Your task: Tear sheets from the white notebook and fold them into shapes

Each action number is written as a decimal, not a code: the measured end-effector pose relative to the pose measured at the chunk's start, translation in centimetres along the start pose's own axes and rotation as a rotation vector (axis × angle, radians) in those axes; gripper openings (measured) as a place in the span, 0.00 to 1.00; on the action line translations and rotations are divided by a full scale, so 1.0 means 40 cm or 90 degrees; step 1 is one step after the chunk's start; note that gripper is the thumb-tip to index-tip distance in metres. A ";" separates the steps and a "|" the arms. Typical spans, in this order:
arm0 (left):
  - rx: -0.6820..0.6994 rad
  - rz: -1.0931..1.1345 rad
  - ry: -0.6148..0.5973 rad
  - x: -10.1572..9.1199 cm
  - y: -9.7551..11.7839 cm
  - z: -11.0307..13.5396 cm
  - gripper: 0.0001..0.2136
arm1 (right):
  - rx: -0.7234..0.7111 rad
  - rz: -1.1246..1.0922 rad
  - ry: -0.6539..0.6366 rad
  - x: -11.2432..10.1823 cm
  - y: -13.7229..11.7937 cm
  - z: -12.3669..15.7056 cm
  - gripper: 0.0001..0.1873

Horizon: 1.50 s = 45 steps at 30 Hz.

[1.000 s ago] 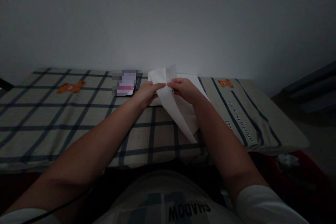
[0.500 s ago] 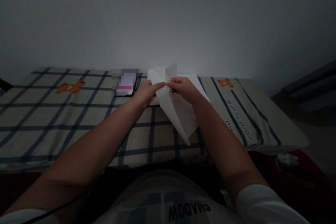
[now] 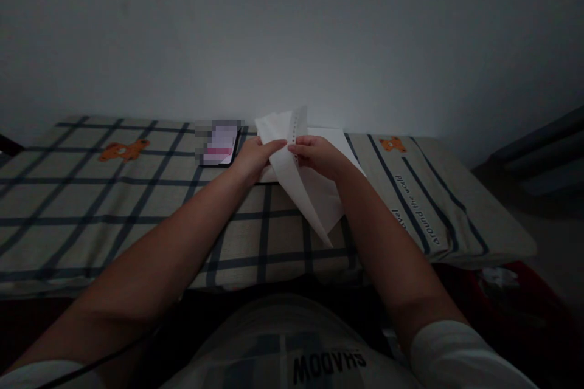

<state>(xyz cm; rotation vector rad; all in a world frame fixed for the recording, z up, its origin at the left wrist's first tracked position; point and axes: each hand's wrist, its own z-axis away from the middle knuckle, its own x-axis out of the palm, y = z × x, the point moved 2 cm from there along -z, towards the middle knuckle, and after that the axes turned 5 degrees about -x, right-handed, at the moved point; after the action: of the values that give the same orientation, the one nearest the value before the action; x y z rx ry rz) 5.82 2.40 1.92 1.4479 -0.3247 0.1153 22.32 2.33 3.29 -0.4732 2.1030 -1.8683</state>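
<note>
Both hands hold a folded sheet of white paper above the table, with a row of punched holes running along one edge. My left hand grips its left side, thumb on top and the other fingers behind it. My right hand pinches the holed edge between thumb and fingers, close to the left thumb. A long folded point of the sheet hangs down towards me. Under and behind it lies more white paper, partly covered by the hands and the held sheet.
A phone with a lit, blurred screen lies left of the hands. The checked tablecloth carries bear prints and lettering. A pale wall rises right behind the table. A red item sits low at the right.
The upper part of the sheet has tilted a little, and more of the row of holes shows. My thumbs have drawn slightly apart. The hanging point has risen slightly.
</note>
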 end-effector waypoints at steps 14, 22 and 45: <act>-0.026 0.003 -0.025 0.001 -0.008 -0.001 0.15 | 0.017 -0.046 0.083 -0.007 0.006 -0.007 0.16; -0.024 -0.038 0.001 0.004 0.008 0.011 0.12 | 0.015 0.038 0.081 -0.008 -0.015 0.001 0.10; 0.005 -0.030 0.112 -0.018 0.003 -0.021 0.24 | 0.002 -0.162 0.064 0.015 -0.017 -0.004 0.14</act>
<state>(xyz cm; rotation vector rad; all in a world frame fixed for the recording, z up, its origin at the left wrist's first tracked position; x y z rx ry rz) 5.21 3.33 1.74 1.4406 -0.1461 0.2045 21.72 2.15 3.98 -0.6873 2.1910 -2.0722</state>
